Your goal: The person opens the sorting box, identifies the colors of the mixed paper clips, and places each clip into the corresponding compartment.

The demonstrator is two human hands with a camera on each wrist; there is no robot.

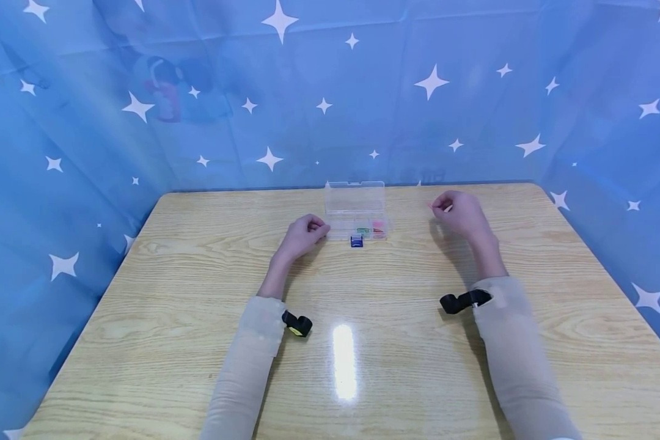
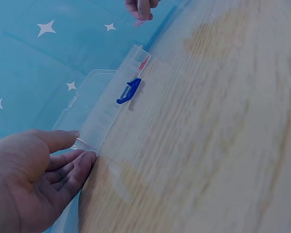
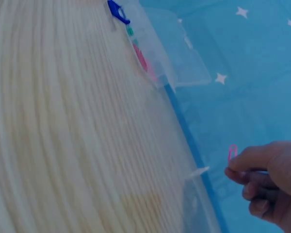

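Observation:
A clear plastic compartment box point(image 1: 341, 232) lies on the table with its lid point(image 1: 354, 197) raised at the back. My left hand point(image 1: 306, 234) is at its left end; in the left wrist view the thumb and fingertips pinch the box's corner. Green and red-pink pieces point(image 1: 378, 230) lie in the right-hand compartments. A small blue frame-like piece point(image 2: 129, 91) is at the box's front edge. To the right of the box, my right hand point(image 1: 462, 214) pinches a pink paper clip point(image 3: 233, 151) between thumb and index finger, raised over the table's far side.
The wooden table point(image 1: 396, 342) ends at a blue curtain point(image 1: 209, 122) with white stars, close behind the box. Each forearm carries a black wrist camera point(image 1: 299, 324) on its pale sleeve. A bright light reflection point(image 1: 344, 362) shows near the front.

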